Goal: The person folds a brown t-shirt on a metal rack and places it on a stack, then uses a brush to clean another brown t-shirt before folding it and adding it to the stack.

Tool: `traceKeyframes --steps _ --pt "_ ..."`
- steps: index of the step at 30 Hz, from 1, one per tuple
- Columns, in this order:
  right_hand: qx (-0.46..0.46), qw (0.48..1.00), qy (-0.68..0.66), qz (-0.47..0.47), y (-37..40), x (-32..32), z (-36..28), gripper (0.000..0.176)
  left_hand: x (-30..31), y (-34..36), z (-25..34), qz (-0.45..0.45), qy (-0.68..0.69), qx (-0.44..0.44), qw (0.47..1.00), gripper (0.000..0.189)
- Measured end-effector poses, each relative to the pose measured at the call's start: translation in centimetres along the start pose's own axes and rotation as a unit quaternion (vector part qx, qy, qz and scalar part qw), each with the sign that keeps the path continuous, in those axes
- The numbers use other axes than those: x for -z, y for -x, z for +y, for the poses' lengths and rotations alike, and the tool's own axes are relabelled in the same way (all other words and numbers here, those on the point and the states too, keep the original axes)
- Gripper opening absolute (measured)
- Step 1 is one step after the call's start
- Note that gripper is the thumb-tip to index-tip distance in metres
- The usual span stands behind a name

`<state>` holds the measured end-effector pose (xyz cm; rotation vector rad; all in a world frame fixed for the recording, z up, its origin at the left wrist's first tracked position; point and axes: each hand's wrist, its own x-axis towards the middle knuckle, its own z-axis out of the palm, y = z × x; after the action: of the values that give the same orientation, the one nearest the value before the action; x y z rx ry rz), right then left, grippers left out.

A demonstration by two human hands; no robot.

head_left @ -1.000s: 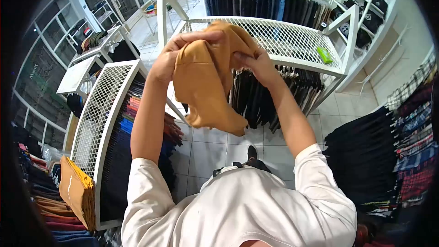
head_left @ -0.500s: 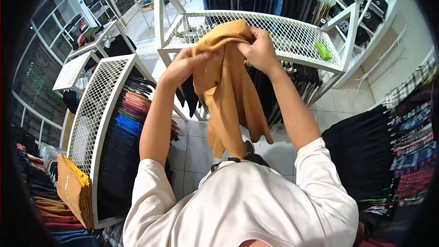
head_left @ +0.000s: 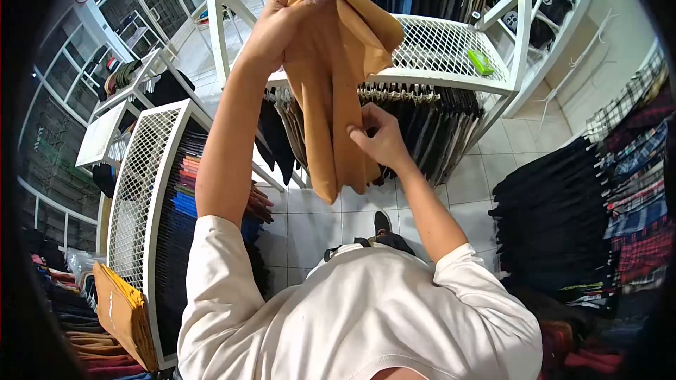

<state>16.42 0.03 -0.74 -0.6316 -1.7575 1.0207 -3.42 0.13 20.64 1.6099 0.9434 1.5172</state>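
Note:
My left hand (head_left: 271, 32) is closed on the upper end of a tan garment (head_left: 320, 105), holding it up in front of me. Its cloth hangs down in two long lengths, like trouser legs, and a loose flap folds over to the right. Lower down, my right hand (head_left: 382, 138) is beside the garment's right edge, thumb and forefinger apart and the other fingers curled. The thumb tip appears to touch the cloth.
Behind the garment stands a white mesh-topped rack (head_left: 436, 46) with a green packet (head_left: 480, 62) on it and trousers hanging below. A second mesh rack (head_left: 144, 190) is at left, near folded tan garments (head_left: 123, 309). Black garments (head_left: 542, 218) and plaid shirts (head_left: 637, 218) hang at right.
My left hand has lifted the garment up and to the left. My right hand has let go of its upper part and moved down beside the hanging cloth.

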Motion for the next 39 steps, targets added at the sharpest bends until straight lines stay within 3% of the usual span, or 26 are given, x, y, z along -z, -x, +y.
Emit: traceKeyframes --steps 1,4,5,8,10,12,14,16,17,18,20,22,24,29,30,32,36,39 --pt "-0.042 0.999 -0.002 -0.005 0.0 -0.4 0.2 0.034 0.7 -0.7 0.0 -0.012 -0.012 0.003 1.0 0.026" --pt "-0.049 0.998 -0.032 0.006 0.2 -2.5 0.1 0.037 0.7 -1.5 0.7 -0.002 0.008 -0.043 0.999 0.027" --pt "-0.065 0.998 0.009 0.001 0.3 -3.3 2.3 0.048 3.6 -3.4 -1.2 -0.009 -0.003 -0.063 0.998 0.027" --pt "-0.093 0.991 0.092 0.009 1.7 -4.7 5.4 0.05 2.0 -3.4 2.6 0.087 0.011 -0.044 0.995 0.027" --pt "-0.087 0.992 0.089 0.018 3.0 -4.0 7.4 0.049 4.2 -4.4 2.8 0.138 0.023 -0.039 0.989 0.026" --pt "-0.147 0.974 0.172 -0.018 4.9 -1.9 9.8 0.034 6.3 -4.7 3.5 0.2 -0.003 -0.052 0.978 0.026" --pt "-0.15 0.975 0.164 -0.02 7.1 1.1 12.3 0.027 10.2 -4.8 3.2 0.145 0.001 -0.089 0.985 0.03" --pt "-0.169 0.974 0.148 0.003 8.6 4.3 13.6 0.021 13.2 -4.5 2.6 0.159 0.003 -0.1 0.982 0.032" --pt "-0.18 0.979 0.092 0.011 9.0 6.2 14.9 0.02 17.0 -4.8 1.1 0.192 0.008 -0.067 0.979 0.029" --pt "-0.19 0.981 0.037 0.02 8.9 8.1 16.1 0.018 17.8 -4.4 0.8 0.186 0.008 -0.089 0.978 0.031" --pt "-0.223 0.974 0.022 0.034 7.6 11.9 13.3 0.011 17.6 -2.6 0.9 0.227 -0.023 -0.038 0.973 0.034" --pt "-0.158 0.983 0.096 0.009 6.3 16.3 12.7 0.012 18.8 -1.4 0.0 0.259 -0.025 -0.041 0.965 0.033" --pt "-0.156 0.968 0.196 0.017 4.7 20.1 10.5 0.016 20.5 -0.5 -1.7 0.273 -0.021 -0.043 0.961 0.033" --pt "-0.103 0.981 0.093 0.138 1.2 25.6 4.6 0.013 22.7 2.8 -4.7 0.304 -0.098 -0.018 0.947 0.028" --pt "-0.101 0.979 -0.022 0.175 0.5 25.7 4.1 0.015 23.7 3.2 -5.8 0.305 -0.112 -0.003 0.946 0.028" --pt "-0.081 0.97 -0.113 0.199 -0.5 26.3 3.3 0.018 24.0 4.0 -7.3 0.306 -0.108 -0.01 0.946 0.028" --pt "-0.034 0.96 -0.165 0.225 -2.8 24.6 -0.5 0.021 22.5 4.3 -8.8 0.347 -0.097 -0.015 0.933 0.026" --pt "0.031 0.954 -0.085 0.284 -4.8 24.5 -1.4 0.027 22.7 3.0 -8.6 0.368 -0.093 -0.012 0.925 0.026"
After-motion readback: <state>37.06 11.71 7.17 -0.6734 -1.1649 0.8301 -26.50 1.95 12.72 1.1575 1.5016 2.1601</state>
